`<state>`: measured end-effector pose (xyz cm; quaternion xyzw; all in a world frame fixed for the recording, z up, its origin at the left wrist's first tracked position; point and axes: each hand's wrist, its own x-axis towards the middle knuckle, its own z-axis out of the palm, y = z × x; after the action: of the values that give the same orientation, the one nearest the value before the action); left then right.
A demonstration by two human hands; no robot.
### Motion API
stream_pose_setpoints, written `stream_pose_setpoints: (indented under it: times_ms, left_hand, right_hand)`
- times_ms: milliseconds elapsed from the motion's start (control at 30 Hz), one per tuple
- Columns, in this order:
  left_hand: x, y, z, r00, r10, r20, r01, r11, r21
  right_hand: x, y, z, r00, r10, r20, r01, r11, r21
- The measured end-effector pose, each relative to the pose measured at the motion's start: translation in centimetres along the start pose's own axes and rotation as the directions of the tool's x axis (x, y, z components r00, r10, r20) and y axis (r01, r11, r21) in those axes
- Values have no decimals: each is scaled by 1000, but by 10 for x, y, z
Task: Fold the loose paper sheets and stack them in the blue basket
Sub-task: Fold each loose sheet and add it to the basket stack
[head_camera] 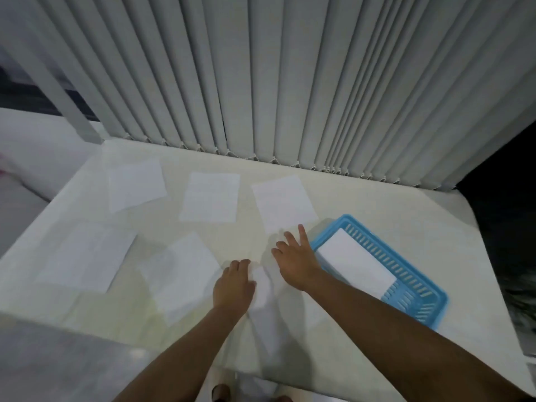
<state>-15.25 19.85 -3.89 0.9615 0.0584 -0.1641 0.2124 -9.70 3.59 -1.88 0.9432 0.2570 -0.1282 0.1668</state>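
Several loose white paper sheets lie on the white table: one at the back left, one at the back middle, one near the basket, one at the front left and one beside my left hand. The blue basket sits at the right and holds a folded white sheet. My left hand lies flat on the table, fingers bent slightly, touching a blurred sheet beneath it. My right hand reaches forward with fingers spread, its tips at the near edge of the sheet by the basket.
Vertical grey blinds hang along the table's far edge. The table's right edge drops into a dark area. A grey surface sits at the front left. The whole view is motion-blurred.
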Motion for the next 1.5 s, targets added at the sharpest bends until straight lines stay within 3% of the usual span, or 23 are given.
stream_pose_setpoints:
  times_ms: [167, 233, 333, 433, 567, 733, 833, 967, 1067, 1267, 1500]
  left_hand:
    - [2, 3, 3, 994, -104, 44, 109, 986, -125]
    - [5, 1, -1, 989, -124, 79, 131, 987, -93]
    - [6, -2, -12, 998, -65, -2, 65, 997, -45]
    - [8, -7, -23, 992, 32, -122, -45, 994, -102]
    - [-1, -8, -32, 992, 123, 10, -114, 945, -308]
    - [-27, -8, -14, 973, 221, 70, -190, 932, -309]
    - [-36, -4, -6, 971, 212, 111, -166, 931, -324]
    - [-38, 4, 3, 975, 220, 30, -206, 947, -244]
    - [-37, 8, 14, 975, 220, -42, -224, 961, -162]
    - [-37, 18, 28, 988, 152, 1, -152, 988, 9]
    - [-26, 28, 26, 992, 88, 87, -95, 992, 83]
  right_hand:
    - [10, -2, -3, 1000, -20, 4, 19, 999, 46]
    - [12, 1, -2, 1000, -27, -11, 28, 997, 75]
    - [9, 5, -3, 997, -32, -65, 41, 988, 149]
    - [0, 8, -6, 985, 10, -172, 35, 965, 258]
    - [-21, 12, 3, 974, 39, -222, 18, 968, 248]
    - [-56, 13, 21, 971, 68, -228, -13, 973, 232]
    - [-75, 11, 26, 988, 32, -150, -5, 985, 175]
    - [-95, 6, 28, 998, -31, -58, 38, 990, 133]
    - [-108, -1, 30, 995, -34, -93, 47, 988, 144]
    - [-124, -9, 49, 985, 26, -171, 6, 983, 185]
    - [-109, -13, 52, 970, 93, -226, -41, 974, 224]
